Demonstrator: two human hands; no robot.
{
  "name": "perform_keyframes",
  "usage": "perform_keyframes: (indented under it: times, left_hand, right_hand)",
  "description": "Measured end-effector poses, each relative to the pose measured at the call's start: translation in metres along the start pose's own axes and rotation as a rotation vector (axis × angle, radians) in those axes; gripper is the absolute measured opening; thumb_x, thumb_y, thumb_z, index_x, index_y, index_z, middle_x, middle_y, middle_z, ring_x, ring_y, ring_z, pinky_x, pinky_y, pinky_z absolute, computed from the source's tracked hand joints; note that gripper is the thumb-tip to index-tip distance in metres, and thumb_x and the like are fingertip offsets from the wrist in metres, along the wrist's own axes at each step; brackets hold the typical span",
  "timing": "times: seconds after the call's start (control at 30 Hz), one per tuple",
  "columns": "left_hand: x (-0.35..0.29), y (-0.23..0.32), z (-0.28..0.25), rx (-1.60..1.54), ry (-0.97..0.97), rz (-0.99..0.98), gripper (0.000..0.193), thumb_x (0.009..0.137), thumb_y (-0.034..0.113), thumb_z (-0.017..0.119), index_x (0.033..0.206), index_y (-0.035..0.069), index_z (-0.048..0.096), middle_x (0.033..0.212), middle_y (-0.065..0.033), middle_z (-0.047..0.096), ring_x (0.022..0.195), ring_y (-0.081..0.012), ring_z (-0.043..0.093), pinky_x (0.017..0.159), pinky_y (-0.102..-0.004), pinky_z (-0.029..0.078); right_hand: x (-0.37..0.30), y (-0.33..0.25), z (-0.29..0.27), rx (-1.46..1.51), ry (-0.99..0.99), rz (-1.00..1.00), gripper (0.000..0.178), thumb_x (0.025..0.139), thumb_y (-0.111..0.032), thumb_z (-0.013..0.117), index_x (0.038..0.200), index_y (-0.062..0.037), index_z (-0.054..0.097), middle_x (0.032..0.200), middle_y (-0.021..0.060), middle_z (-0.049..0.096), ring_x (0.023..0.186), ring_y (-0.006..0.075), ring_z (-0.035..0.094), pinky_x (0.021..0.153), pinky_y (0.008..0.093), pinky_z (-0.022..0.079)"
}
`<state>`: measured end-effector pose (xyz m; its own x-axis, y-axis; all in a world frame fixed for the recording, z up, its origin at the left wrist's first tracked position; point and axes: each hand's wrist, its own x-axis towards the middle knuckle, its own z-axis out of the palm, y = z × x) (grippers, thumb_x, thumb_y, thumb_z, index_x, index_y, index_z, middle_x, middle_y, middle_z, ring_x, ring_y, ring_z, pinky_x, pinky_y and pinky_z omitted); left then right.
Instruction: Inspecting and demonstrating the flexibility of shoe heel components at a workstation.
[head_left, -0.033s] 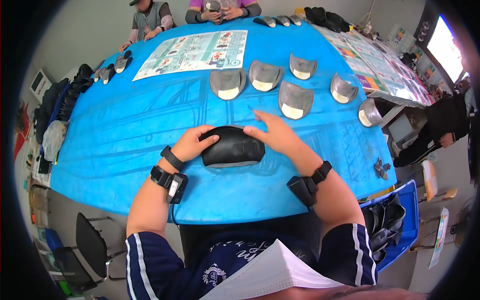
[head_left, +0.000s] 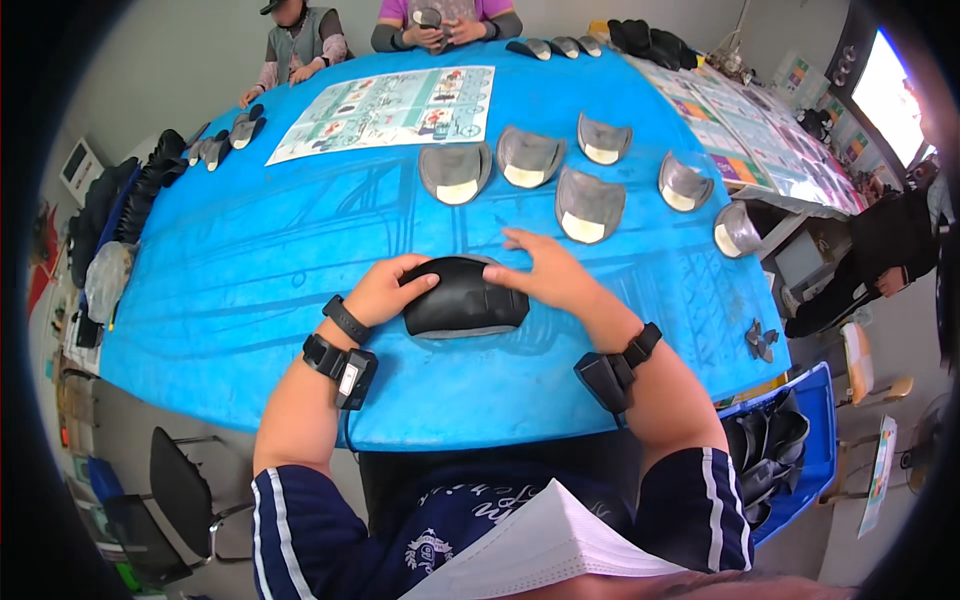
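A black, smooth curved pad with a grey rim (head_left: 462,300) lies dome side up on the blue table in front of me. My left hand (head_left: 385,288) grips its left end, thumb on top and fingers at the far edge. The thumb of my right hand (head_left: 545,275) touches the pad's upper right, while the other fingers stretch out past it over the table. Beyond the hands, several grey curved pieces with pale strips lie spread out, among them one grey piece (head_left: 590,200) just past my right hand.
A printed sheet (head_left: 385,110) lies farther back on the blue table (head_left: 240,330). Two people work at the far edge, near more dark pads. A blue crate (head_left: 815,440) of black pieces stands at the right, a black chair (head_left: 180,480) at lower left. Another person stands right.
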<state>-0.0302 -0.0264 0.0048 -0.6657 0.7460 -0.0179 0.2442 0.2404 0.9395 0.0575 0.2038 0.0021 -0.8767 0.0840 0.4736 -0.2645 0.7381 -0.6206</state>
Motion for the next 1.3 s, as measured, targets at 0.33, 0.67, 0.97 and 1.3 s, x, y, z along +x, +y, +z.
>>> perform_keyframes:
  times: [0.33,0.67,0.97,1.3]
  left_hand:
    - [-0.001,0.000,-0.006,0.060,0.082,0.171,0.027,0.088,0.015,0.053,0.113,0.005,0.058,0.087,-0.0024,0.062,0.081,-0.0069,0.054,0.070,-0.0219,0.044]
    - [-0.003,0.003,-0.002,-0.018,0.142,0.170,0.019,0.084,0.012,0.058,0.100,0.002,0.061,0.083,-0.0023,0.062,0.076,-0.0066,0.055,0.067,-0.0218,0.045]
    - [-0.005,0.008,0.004,0.056,0.203,0.323,0.027,0.082,0.010,0.060,0.109,0.007,0.059,0.089,-0.0055,0.061,0.080,-0.0117,0.057,0.071,-0.0246,0.045]
    - [-0.001,0.026,-0.049,-1.013,0.520,0.625,0.057,0.087,0.032,0.049,0.136,0.019,0.024,0.132,-0.0095,0.035,0.122,-0.0295,0.034,0.101,-0.0514,0.027]
  right_hand:
    - [0.006,-0.010,-0.009,0.346,-0.216,0.100,0.018,0.077,-0.013,0.064,0.092,-0.0023,0.065,0.080,0.0099,0.062,0.070,0.0160,0.059,0.063,0.0270,0.046]
    - [0.001,-0.016,-0.002,0.313,-0.032,-0.057,0.024,0.078,-0.011,0.064,0.101,-0.0052,0.062,0.087,0.0075,0.060,0.079,0.0171,0.056,0.074,0.0273,0.044]
    - [0.001,-0.018,0.003,0.422,-0.081,0.001,0.018,0.074,-0.007,0.065,0.091,-0.0038,0.061,0.087,0.0068,0.058,0.081,0.0162,0.055,0.074,0.0284,0.044]
    - [0.017,0.018,-0.077,1.521,0.464,0.098,0.040,0.086,-0.030,0.049,0.118,-0.0148,0.032,0.129,0.0090,0.029,0.115,0.0362,0.039,0.088,0.0589,0.039]
